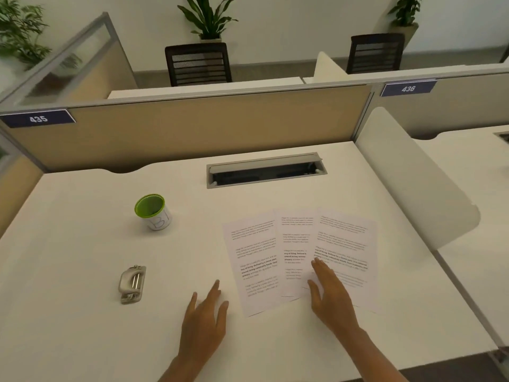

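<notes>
Three printed sheets lie fanned and overlapping on the white desk (82, 271): a left sheet (253, 260), a middle sheet (296, 244) and a right sheet (347, 244). My right hand (330, 296) rests flat on the lower part of the middle and right sheets, fingers straight. My left hand (205, 318) is over the desk just left of the left sheet, fingers straight and spread, holding nothing. I cannot tell whether it touches the desk. A grey metal hole punch (132, 283) lies to the left. Behind it stands a white cup (153, 212) with a green inside.
A cable slot (265, 170) with its lid open sits in the desk's back middle. Tan partition panels (192, 128) close the back and left. A white curved divider (413, 175) borders the right. Chairs and plants stand beyond the partition.
</notes>
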